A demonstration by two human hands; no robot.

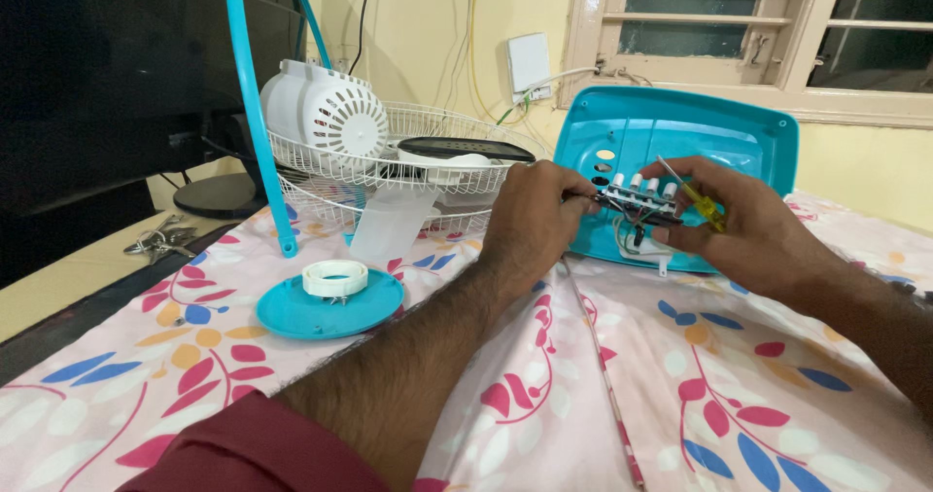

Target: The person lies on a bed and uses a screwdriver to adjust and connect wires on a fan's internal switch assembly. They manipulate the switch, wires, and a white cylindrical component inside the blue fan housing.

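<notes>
A small switch block (637,200) w/ a row of white push buttons is held between both hands, just in front of the turquoise fan base cover (680,132), which is propped up on edge toward the far edge of the worktop (680,395), right of its middle. The cover is stood that way prob. so its hollow inside faces the person and the short wires from the block stay slack. The left hand (530,225) is closed on the block's left end, fingers (573,195) pinching it so it is kept level. The right hand (753,225) is closed on the block's right end, and a screwdriver (695,200) w/ a yellow-green handle is tucked under the same fingers, likely parked there to be at hand w/o letting go of the block

The worktop is covered w/ a floral cloth. Near its left side a turquoise round disc (330,307) w/ a white ring (335,278) on top is laid flat, apart from the hands. Toward the far left corner a white wire fan guard (389,161) is laid down like a basket, w/ a white motor housing (316,108) and a dark flat piece (466,149) resting in/on it. A turquoise curved rim (253,113) is leaned at the guard's left. A bunch of keys (155,239) is seen off the left edge
</notes>
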